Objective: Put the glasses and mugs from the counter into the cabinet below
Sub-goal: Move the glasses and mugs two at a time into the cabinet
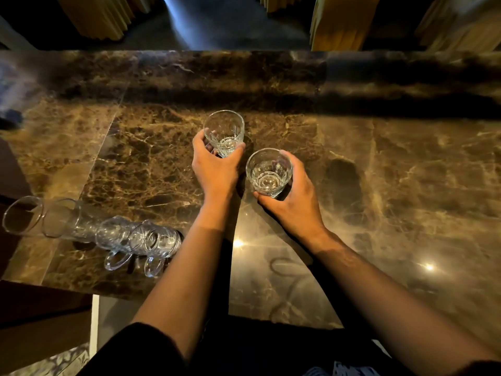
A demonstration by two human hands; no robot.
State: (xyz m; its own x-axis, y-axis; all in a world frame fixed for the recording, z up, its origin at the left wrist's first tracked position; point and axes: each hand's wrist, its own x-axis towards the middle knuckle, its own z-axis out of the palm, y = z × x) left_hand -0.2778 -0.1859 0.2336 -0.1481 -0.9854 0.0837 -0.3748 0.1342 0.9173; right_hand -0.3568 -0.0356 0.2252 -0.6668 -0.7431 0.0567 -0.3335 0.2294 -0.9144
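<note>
Two clear cut-glass tumblers stand upright near the middle of the brown marble counter (pixel 393 185). My left hand (pixel 214 166) grips the farther tumbler (pixel 224 131) around its lower part. My right hand (pixel 294 196) grips the nearer tumbler (pixel 269 172) from the right side. At the front left stand two tall clear glasses (pixel 23 215) (pixel 65 222) and two clear glass mugs (pixel 116 237) (pixel 154 241) with handles pointing toward me. The cabinet below is out of view.
A raised marble ledge (pixel 244 74) runs along the back of the counter. Yellow draped fabric (pixel 341 20) hangs beyond it. The counter's front edge (pixel 162 291) steps down at the left, beside dark wood (pixel 40 321).
</note>
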